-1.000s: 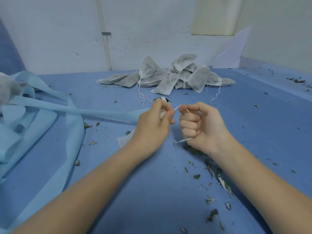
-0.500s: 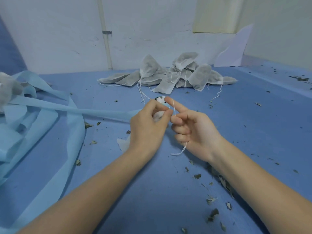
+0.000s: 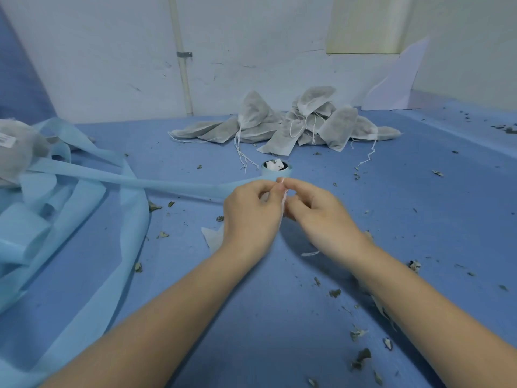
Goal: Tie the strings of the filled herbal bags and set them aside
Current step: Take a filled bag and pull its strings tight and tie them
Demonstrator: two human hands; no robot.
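Where hands (image 3: 282,211) meet, pinched string (image 3: 283,191).

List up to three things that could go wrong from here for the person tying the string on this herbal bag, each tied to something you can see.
1. Both hands, left hand and right hand, pinch the thin string at the fingertips; it could slip before a knot holds.
2. The bag lies mostly hidden under the left hand, so a pull might spill herbs.
3. The blue strip lies close behind and could get caught.

No readable text (the label (image 3: 6,140) is blurred).
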